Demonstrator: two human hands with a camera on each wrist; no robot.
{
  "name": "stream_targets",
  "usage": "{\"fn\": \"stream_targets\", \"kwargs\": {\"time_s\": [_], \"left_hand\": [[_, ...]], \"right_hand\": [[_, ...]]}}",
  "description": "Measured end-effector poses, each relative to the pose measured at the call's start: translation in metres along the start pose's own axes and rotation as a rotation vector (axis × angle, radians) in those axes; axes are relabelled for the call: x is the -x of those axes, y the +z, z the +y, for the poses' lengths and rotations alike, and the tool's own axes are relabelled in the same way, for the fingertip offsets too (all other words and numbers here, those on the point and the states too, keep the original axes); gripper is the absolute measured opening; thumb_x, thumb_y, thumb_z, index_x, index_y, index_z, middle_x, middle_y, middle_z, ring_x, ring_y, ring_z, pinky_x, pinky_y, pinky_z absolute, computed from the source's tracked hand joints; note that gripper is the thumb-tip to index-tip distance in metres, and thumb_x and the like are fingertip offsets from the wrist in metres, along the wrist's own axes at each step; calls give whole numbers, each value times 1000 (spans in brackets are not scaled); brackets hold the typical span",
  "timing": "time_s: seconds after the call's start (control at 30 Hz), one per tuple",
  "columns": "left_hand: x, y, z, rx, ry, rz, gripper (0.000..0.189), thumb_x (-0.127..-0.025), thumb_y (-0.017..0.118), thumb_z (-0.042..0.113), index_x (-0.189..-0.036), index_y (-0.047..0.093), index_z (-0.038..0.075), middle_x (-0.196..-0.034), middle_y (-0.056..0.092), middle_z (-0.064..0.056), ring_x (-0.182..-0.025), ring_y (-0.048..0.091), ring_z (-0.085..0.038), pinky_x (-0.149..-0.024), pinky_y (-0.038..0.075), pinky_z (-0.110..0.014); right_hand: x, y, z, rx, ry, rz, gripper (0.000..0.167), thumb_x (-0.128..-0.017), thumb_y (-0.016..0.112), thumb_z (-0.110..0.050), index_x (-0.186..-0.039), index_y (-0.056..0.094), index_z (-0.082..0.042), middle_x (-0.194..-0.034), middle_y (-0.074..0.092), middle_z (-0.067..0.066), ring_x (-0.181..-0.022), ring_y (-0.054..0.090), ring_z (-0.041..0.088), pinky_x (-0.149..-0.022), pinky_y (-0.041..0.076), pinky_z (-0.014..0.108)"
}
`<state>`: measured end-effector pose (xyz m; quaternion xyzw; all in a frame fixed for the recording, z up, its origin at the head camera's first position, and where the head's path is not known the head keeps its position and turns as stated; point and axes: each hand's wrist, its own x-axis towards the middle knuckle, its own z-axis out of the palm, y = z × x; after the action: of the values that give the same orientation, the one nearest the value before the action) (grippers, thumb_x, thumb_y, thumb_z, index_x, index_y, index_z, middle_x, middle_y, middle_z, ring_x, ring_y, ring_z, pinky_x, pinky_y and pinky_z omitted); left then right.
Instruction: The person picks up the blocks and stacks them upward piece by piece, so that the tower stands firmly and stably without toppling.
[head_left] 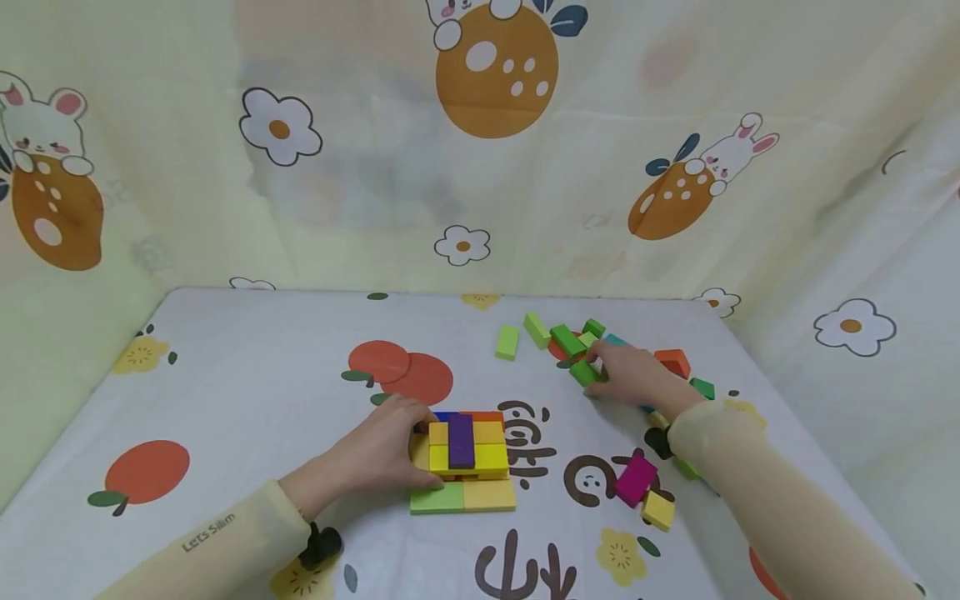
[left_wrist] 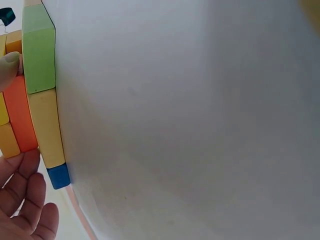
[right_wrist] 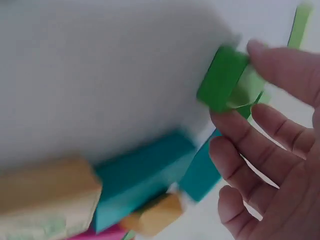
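My left hand (head_left: 386,446) holds the left side of a low stack of toy building blocks (head_left: 491,462), thumb at the front and fingers behind. Yellow blocks make up the upper layer, with a purple block (head_left: 461,442) lying across them. Along the front lies a light green block (head_left: 437,499) beside a tan one. In the left wrist view, the thumb and fingertips touch opposite ends of an orange-red block (left_wrist: 21,115). Over the pile at the back right, my right hand (head_left: 636,377) pinches a green block (right_wrist: 222,77) between thumb and fingers.
Light green blocks (head_left: 507,342) and darker green ones lie around the right hand. An orange-red block (head_left: 672,362) is behind the right wrist. A magenta block (head_left: 636,478) and a pale yellow block (head_left: 658,510) lie nearer the front. A patterned cloth (head_left: 285,325) covers the table.
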<state>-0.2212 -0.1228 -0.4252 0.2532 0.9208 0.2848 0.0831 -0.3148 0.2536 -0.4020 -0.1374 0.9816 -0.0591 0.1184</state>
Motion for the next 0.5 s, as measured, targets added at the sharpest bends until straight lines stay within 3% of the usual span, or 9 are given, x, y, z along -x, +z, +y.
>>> {"fn": "stream_targets", "kwargs": {"time_s": [0.1, 0.2, 0.37, 0.5], "left_hand": [[0, 0, -1, -1, -1, 0, 62, -69, 94, 36, -116, 69, 5, -110, 69, -2, -114, 54, -23, -101, 52, -43], [0, 0, -1, -3, -3, -1, 61, -69, 94, 37, -116, 70, 6, -111, 69, -2, -114, 54, -23, -101, 51, -43], [0, 0, -1, -3, -1, -1, 61, -69, 94, 37, -115, 70, 6, -110, 69, -2, -114, 54, -23, -101, 51, -43], [-1, 0, -2, 2, 3, 2, 60, -68, 94, 37, -114, 70, 6, -109, 69, -2, -113, 53, -22, -99, 52, -42]], "right_hand": [[7, 5, -18, -52, -28, -48, 66, -88, 79, -39, -140, 54, -6, -89, 65, 5, -81, 58, 20, -74, 53, 36], [14, 7, -31, -115, -54, -103, 74, -85, 84, -36, -144, 51, -5, -88, 64, 2, -82, 57, 17, -75, 52, 32], [17, 9, -28, -181, -99, -116, 73, -81, 87, -23, -140, 52, 3, -88, 66, -1, -83, 58, 15, -78, 53, 30], [17, 11, -25, -194, -120, -83, 67, -82, 86, -23, -134, 56, 6, -84, 66, -1, -79, 57, 14, -74, 52, 28]]}}
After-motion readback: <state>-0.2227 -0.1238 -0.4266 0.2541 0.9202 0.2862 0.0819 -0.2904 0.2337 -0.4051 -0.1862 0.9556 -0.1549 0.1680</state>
